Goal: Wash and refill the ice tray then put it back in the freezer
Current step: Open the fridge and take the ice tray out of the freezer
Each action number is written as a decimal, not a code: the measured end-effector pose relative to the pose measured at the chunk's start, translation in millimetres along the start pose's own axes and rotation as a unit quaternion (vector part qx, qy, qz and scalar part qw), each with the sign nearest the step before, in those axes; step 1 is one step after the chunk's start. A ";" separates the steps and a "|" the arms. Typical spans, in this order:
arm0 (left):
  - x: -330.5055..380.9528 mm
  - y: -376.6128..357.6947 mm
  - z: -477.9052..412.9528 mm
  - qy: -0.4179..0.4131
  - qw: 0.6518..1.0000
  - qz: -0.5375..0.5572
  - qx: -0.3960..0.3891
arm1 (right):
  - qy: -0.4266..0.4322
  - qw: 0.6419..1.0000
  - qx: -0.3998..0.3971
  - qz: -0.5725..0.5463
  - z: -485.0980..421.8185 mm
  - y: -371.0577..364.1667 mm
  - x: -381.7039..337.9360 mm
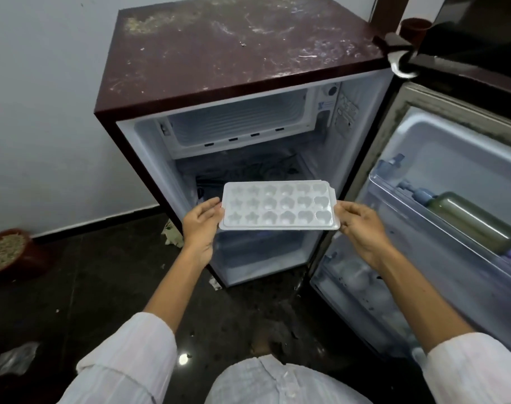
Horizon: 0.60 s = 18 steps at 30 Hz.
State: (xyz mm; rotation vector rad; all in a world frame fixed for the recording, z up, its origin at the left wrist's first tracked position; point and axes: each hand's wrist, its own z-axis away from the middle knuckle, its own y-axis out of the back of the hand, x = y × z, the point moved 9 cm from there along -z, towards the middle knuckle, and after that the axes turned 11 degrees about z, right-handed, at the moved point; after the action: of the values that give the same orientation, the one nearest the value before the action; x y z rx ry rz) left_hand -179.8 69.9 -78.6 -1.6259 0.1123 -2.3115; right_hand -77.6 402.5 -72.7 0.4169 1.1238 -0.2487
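Note:
A white ice tray [279,206] with star and heart shaped cells is held level in front of the open small fridge [248,83]. My left hand [201,225] grips its left short edge and my right hand [362,228] grips its right short edge. The freezer compartment [236,123] at the top of the fridge stands open and looks bare inside. I cannot tell whether the tray's cells hold water.
The fridge door [440,199] is swung open to the right, with a green bottle [473,223] in its upper shelf and pale items lower down. A plant pot [6,252] sits on the dark floor at the left by the white wall.

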 end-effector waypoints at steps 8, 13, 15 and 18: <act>-30.5 -9.5 64.7 0.057 0.994 -0.002 -0.088 | -0.002 1.000 0.014 -0.022 69.5 55.2 34.4; -49.7 -36.6 103.7 0.095 0.978 -0.046 -0.182 | -0.026 0.996 0.071 -0.057 119.2 97.0 69.9; -56.3 -49.6 116.9 0.106 0.969 -0.065 -0.211 | -0.039 0.993 0.090 -0.065 138.3 112.4 87.9; -70.6 -69.3 130.6 0.116 0.956 -0.103 -0.249 | -0.058 0.987 0.130 -0.079 166.4 134.0 114.2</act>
State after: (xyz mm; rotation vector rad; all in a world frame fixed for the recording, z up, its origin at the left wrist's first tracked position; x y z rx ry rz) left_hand -51.2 171.4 -79.8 -1.6296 0.6580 -2.7950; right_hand 159.3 450.6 -89.1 0.5384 1.0145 -0.5574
